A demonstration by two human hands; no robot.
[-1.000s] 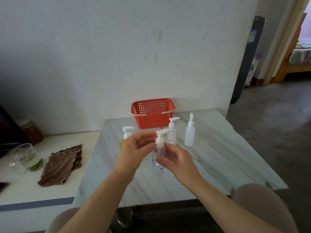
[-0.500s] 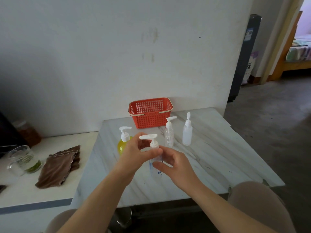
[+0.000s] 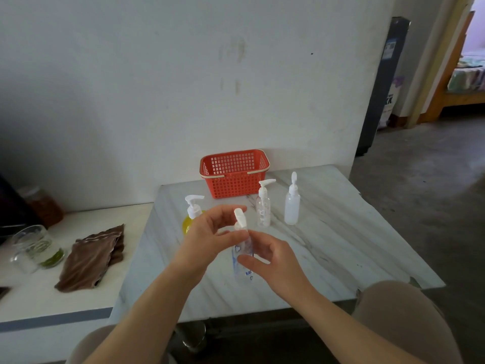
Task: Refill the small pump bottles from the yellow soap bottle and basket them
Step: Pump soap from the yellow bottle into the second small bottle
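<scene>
clear printed pump bottle held upright over marble table front, right hand curled round its body, left hand pinching pump top. left hand partly hides yellow soap bottle. spare clear bottle, frosted bottle, red basket behind by wall. brown cloth, glass jar far left.

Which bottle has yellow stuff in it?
The round pump bottle farthest left, partly behind the left hand. The held bottle, the clear one and the frosted one hold no yellow.
</scene>
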